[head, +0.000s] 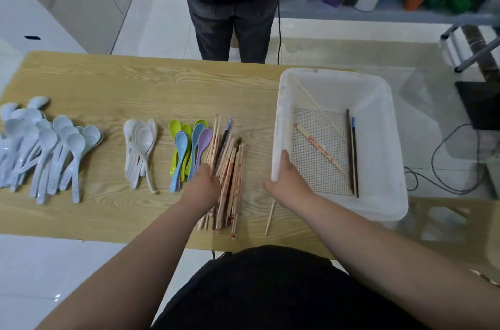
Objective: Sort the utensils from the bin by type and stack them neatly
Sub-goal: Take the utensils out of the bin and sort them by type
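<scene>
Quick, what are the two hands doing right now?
Left hand: on the chopstick pile; grip cannot be told.
Right hand: holds the white bin by its rim.

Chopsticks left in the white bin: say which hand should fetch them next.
Right. The right hand grips the white bin at its near-left rim, close to the remaining chopsticks; the left hand is on the sorted chopstick pile, farther off.

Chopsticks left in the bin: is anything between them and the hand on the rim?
Nothing visible. The right hand grips the white bin at its near-left rim, thumb inside; the chopsticks lie uncovered on its open floor just beyond.
</scene>
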Motion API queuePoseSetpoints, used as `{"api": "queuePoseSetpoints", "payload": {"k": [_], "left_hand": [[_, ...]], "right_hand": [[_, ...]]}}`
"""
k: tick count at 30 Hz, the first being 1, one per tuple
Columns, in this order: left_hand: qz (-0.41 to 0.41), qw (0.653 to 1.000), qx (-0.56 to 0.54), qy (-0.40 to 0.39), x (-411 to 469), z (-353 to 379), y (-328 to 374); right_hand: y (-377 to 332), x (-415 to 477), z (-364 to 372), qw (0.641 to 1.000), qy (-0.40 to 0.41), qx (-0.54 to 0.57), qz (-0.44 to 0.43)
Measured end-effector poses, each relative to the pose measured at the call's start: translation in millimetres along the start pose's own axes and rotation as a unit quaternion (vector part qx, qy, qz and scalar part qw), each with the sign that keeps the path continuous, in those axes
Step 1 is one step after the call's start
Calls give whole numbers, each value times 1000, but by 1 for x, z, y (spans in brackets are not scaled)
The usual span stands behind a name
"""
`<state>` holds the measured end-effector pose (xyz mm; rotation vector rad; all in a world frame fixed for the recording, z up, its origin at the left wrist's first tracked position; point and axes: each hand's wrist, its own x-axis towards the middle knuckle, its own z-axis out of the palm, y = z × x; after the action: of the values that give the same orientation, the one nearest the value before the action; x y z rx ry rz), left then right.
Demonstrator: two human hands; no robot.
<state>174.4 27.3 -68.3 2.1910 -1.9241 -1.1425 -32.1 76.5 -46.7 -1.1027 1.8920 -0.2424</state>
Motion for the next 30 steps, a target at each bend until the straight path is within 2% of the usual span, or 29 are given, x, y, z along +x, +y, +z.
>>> {"api": "queuePoseSetpoints", "payload": {"k": [7,11,16,18,21,25,30], "left_hand": [[21,991,120,-56,13,6,7],[78,986,135,-52,13,5,-2],[119,977,165,-63,19,6,-21],[128,976,166,-51,21,4,-21],[163,977,136,-14,21,1,-10],[223,973,51,35,11,0,29],[399,908,63,112,-1,18,82]], "right_hand": [[-23,11,10,999,19,-29,10],[-35,21,16,999,28,-46,-4],[-34,19,3,998,-2,-51,-32],[-25,14,-7,999,-4,-23,-43],[1,9,-23,998,39,-15,-44],[43,11,-47,994,85,-68,-5],[81,23,-78,984,116,-130,28]]}}
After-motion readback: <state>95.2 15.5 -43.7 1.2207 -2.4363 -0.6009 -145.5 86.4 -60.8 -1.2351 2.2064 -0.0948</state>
